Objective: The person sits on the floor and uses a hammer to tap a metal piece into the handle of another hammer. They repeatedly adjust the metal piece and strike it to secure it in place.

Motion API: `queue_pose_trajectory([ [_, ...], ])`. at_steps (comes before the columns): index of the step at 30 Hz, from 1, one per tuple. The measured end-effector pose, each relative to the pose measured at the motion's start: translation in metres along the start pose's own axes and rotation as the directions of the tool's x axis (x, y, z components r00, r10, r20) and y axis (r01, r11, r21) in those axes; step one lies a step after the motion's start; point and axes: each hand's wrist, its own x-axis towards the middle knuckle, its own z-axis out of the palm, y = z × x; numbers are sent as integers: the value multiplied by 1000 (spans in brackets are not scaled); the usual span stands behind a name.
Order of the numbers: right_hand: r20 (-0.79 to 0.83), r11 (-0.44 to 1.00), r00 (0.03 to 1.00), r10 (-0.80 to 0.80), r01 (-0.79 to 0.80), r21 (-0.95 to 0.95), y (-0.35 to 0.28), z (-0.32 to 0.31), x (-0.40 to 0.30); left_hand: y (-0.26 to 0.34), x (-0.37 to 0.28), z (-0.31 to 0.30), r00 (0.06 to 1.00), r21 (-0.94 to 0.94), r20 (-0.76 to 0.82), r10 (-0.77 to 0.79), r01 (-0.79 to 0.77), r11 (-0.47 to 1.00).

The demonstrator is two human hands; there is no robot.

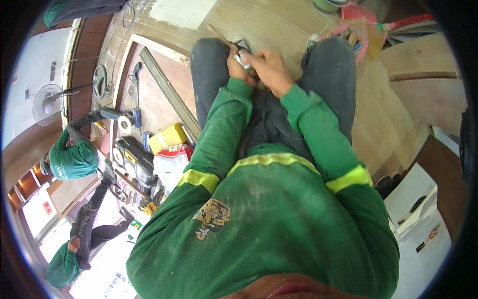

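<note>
My left hand (239, 69) is closed around a tool with a slim wooden handle (216, 33), held between my knees. The handle sticks out past my fingers, up and to the left. A silvery metal part (242, 61) shows at the same hand; its exact shape is hidden by my fingers. My right hand (272, 73) is bent over this metal part, its fingertips blurred. Whether those fingers grip it cannot be made out. Both forearms, in green sleeves, lie between my thighs (328, 89).
To the left lies a framed wooden panel (171, 63) bearing a long metal bar (170, 91). Near it are an angle grinder (125, 121), a black case (134, 160), a yellow box (168, 138) and a plastic bag (170, 164). Two co-workers (74, 157) are beyond. A pink container (362, 45) stands right.
</note>
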Motion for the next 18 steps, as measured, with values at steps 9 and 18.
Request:
queue_pose_trajectory([
  [9, 54, 994, 993, 106, -105, -20, -13, -2, -4, -9, 34, -42, 982, -48, 188, 0, 9, 999],
  [18, 50, 996, 995, 90, -88, -34, -13, -7, -6, -6, 16, -25, 999, 25, 43, -14, 13, 1000],
])
